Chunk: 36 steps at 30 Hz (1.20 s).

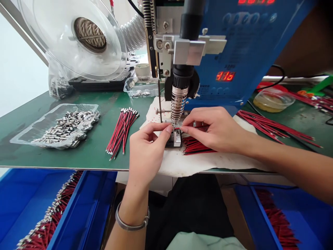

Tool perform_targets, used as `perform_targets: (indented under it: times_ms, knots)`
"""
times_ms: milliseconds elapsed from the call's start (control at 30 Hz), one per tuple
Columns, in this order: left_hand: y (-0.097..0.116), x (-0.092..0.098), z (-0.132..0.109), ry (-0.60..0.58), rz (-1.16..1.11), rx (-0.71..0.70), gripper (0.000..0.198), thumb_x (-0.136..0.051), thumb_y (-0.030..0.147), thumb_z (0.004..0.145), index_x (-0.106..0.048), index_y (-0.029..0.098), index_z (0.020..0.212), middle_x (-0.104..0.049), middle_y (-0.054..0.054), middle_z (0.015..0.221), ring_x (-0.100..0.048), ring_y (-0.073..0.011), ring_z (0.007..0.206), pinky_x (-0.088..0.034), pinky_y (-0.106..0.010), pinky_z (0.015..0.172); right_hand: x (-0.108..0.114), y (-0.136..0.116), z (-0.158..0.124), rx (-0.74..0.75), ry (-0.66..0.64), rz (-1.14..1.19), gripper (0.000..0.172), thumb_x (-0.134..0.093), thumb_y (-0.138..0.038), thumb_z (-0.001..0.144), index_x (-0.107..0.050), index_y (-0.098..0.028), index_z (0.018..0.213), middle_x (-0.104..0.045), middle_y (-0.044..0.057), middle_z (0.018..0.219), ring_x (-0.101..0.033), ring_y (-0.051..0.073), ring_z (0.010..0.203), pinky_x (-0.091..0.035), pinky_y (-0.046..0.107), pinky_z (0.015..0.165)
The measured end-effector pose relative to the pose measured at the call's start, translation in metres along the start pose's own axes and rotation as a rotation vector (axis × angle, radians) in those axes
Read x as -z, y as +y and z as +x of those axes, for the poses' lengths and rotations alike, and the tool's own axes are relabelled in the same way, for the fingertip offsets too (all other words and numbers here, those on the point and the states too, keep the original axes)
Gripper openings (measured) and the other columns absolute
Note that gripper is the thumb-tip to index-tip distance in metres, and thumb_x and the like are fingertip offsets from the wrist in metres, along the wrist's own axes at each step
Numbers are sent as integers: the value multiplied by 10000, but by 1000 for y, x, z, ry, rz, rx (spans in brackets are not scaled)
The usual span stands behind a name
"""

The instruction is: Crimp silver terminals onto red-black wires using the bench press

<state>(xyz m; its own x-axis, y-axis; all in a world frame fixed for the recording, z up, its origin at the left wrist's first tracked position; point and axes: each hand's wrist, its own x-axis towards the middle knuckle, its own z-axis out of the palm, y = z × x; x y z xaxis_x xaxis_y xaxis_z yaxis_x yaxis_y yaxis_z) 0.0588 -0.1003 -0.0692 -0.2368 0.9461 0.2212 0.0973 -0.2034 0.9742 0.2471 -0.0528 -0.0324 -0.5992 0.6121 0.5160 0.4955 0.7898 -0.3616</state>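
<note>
Bench (88,158) green. Wire (202,127) at 12 o'clock, just below iron (179,100), pinched in right hand (218,130); left hand's (147,152) hold unclear. Wire likely light, flexible, smooth-jacketed; best pinched near its end.

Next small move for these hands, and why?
Probably a slight nudge of the right hand to line up the red wire over the small fixture, with the left hand steadying. Both hands' fingertips meet at the fixture, just below the spring-wrapped tool; the contact itself is too small to judge alignment.
</note>
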Motion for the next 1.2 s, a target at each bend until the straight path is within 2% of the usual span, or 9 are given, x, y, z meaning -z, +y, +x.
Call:
perform_targets:
  times_ms: [567, 1200]
  knots:
    - [1, 0, -1, 4, 31, 0, 171, -791, 379, 796, -797, 220, 859, -749, -49, 868, -644, -151, 746, -498, -232, 668, -3, -6, -1, -73, 31, -6, 109, -663, -183, 894, -730, -146, 816, -671, -22, 707, -492, 65, 550, -379, 238, 562]
    - [0, 0, -1, 11, 21, 8, 198, -799, 385, 787, -798, 206, 874, -742, -55, 872, -652, -172, 766, -511, -260, 682, -2, -7, -2, -48, 37, -42, 112, -658, -183, 896, -727, -137, 820, -665, -18, 717, -483, 59, 548, -375, 232, 553]
